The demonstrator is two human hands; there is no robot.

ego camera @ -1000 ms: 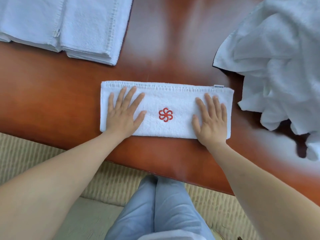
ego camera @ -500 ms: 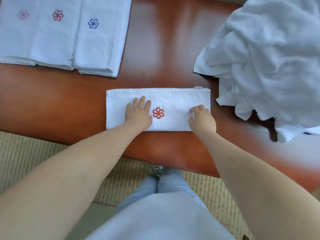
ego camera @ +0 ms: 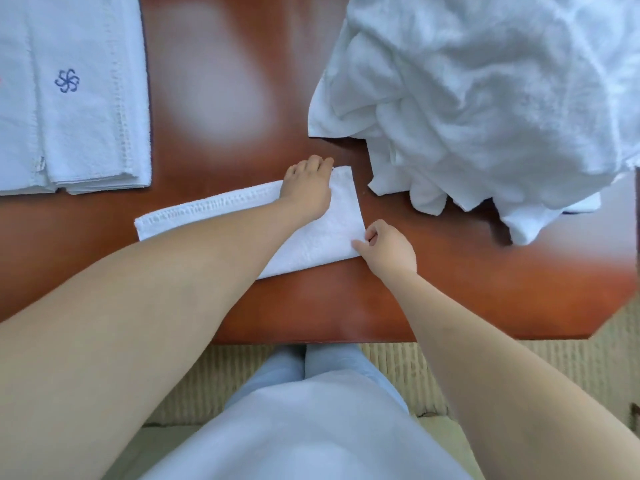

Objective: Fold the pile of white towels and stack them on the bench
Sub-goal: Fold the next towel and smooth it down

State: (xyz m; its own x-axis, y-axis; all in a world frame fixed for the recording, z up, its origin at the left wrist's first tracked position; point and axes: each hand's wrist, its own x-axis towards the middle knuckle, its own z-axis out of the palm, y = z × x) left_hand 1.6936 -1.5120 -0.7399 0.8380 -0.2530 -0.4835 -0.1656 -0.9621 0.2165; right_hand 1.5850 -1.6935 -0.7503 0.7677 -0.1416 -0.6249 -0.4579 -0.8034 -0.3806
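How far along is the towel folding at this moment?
Done: folded towels are stacked at the bench's far left. In hand: the left hand and right hand both grip the right end of a long-folded towel. Left: the unfolded pile on the right.

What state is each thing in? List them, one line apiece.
Towel on the bench: folded into a narrow strip, lying flat and slanted.
Left hand: fingers curled over the towel's far right corner.
Right hand: pinches the towel's near right corner.
Towel pile: crumpled, unfolded, on the right.
Folded stack: folded flat, neatly layered, at the far left.
Bench: glossy reddish wood, bearing all the towels.
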